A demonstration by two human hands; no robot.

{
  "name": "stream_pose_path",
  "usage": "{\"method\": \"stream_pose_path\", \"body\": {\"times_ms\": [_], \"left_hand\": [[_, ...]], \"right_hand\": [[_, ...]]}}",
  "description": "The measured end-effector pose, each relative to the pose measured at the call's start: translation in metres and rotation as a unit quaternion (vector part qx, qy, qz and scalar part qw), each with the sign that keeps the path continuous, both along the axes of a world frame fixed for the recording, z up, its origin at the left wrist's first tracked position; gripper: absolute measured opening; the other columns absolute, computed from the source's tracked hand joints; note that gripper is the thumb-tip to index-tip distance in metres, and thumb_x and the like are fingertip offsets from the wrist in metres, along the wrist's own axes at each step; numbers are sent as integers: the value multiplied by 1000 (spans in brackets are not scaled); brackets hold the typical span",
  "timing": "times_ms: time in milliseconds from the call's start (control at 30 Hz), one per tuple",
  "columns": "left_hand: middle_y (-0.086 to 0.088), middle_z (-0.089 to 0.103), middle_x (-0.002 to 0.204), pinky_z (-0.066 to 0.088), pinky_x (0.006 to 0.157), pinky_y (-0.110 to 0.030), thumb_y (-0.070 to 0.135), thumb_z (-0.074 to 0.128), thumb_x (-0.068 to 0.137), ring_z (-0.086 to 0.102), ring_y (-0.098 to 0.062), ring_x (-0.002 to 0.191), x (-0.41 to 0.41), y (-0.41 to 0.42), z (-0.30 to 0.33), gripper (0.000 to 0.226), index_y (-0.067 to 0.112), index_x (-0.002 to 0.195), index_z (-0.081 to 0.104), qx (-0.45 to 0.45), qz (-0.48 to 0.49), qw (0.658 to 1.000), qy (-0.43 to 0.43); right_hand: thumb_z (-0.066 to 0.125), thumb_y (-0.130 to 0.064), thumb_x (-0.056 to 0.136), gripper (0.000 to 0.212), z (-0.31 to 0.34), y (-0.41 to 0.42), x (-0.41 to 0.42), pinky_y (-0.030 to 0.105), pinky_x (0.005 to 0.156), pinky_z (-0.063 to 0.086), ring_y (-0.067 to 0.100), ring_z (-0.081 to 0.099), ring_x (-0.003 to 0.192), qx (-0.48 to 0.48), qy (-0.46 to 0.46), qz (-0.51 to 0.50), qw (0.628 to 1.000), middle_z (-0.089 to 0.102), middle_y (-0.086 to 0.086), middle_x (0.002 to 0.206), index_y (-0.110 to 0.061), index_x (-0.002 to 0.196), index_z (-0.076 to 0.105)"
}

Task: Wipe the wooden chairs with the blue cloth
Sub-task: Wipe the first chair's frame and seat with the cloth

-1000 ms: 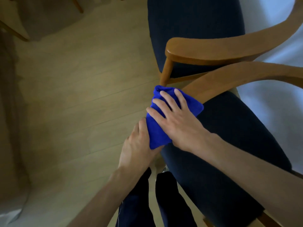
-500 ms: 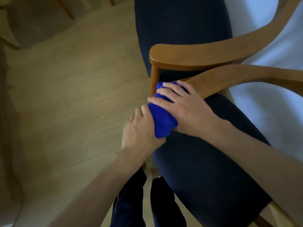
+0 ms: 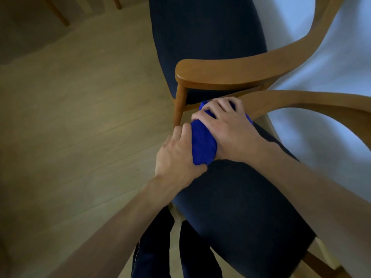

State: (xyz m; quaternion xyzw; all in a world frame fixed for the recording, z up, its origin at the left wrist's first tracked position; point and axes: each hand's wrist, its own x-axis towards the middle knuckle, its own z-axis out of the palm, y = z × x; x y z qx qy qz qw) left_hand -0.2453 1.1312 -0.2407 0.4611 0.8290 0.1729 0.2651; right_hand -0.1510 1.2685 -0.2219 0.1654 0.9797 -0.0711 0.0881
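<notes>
Cloth: now bunched on armrest end; right hand grip curled over it, left hand gripping its side. Open floor leftward.

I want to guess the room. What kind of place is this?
Probably a dining or living room at home: wooden armchairs with dark padded seats, a pale plank floor, more chair legs behind.

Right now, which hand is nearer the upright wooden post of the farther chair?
Left. The left hand has its fingertips just beside the post; the right hand lies further right, atop the blue cloth.
</notes>
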Motion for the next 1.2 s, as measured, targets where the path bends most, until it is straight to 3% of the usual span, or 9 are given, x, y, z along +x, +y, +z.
{"method": "stream_pose_path", "body": {"times_ms": [267,433,567,700,800,900,1100,1200], "left_hand": [[12,46,101,50,61,-27,58,78,57,55,-8,82,-15,-38,7,80,25,116,35,-47,-7,999,17],[6,47,103,45,64,-25,57,80,52,57,-15,86,-12,-15,8,84,19,113,37,-70,-26,995,66],[5,49,105,41,62,-26,55,78,54,57,-17,90,-6,21,11,82,20,116,38,-48,-58,994,81],[0,52,114,41,72,-28,52,79,58,56,-19,99,2,87,10,83,17,122,40,-1,-136,985,103],[-2,53,116,45,83,-31,51,79,63,55,-19,103,13,122,9,80,16,125,41,17,-181,977,108],[-1,52,116,44,81,-29,49,78,65,55,-18,101,14,123,7,77,17,124,41,32,-175,980,92],[2,51,117,43,76,-26,54,75,62,55,-16,100,-3,51,5,85,17,129,39,51,-94,992,63],[4,48,117,45,73,-25,58,75,63,53,-15,102,-5,13,6,89,17,132,36,22,-62,997,47]], "right_hand": [[81,-32,59,71,-12,-51,-15,51,113,24,29,44,126,8,16,-34,999,53,7,127,-25,124,51],[78,-38,65,68,-12,-28,-7,49,112,26,26,44,128,-2,52,-12,999,55,3,128,-27,127,52],[74,-51,66,75,-7,11,9,48,109,29,26,43,128,1,26,-23,999,51,2,133,-29,132,46],[75,-61,61,87,3,55,33,48,106,31,25,42,126,18,-45,-112,993,48,-1,133,-33,135,37],[80,-53,60,87,3,75,50,49,103,33,28,44,122,32,-64,-182,981,50,1,130,-33,132,37],[79,-48,61,81,-3,67,48,52,104,31,32,45,120,67,-53,-216,973,52,6,125,-28,129,41],[80,-53,56,101,-10,32,22,61,110,25,36,37,132,55,-22,-62,996,43,12,141,-21,142,36],[82,-60,53,123,-7,7,11,68,112,13,39,20,145,70,-35,28,997,30,13,155,-18,152,23]]}}
